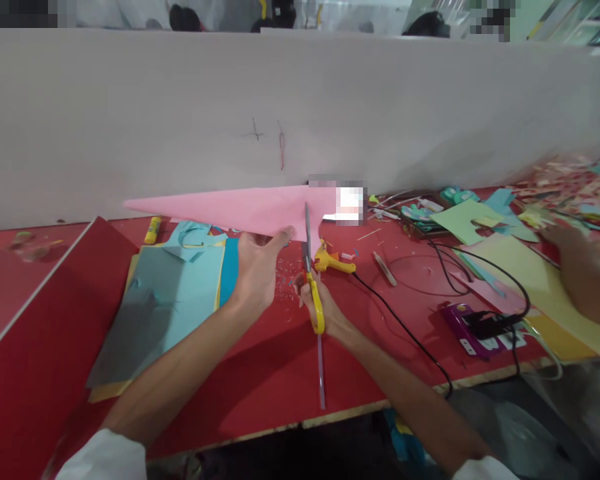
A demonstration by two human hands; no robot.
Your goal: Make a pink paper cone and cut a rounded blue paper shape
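Observation:
A long piece of pink paper (240,208), tapering to a point at the left, is held up above the red table. My left hand (257,267) pinches its lower edge, thumb on the near face. In my right hand (320,300) is a pair of scissors (316,303) with yellow handles, pointing away from me. The blades lie over the right part of the paper, close to its lower right edge. Just right of the scissors lies a yellow glue gun (334,261). A clear glue stick (321,373) shows below the scissors.
Blue paper sheets (180,320) and a yellow tube (153,230) lie at left, beside a red panel (50,320). Right are a cutter (384,269), a purple power strip (473,330) with black cables, and paper scraps. Another person's hand (580,267) rests over yellow paper.

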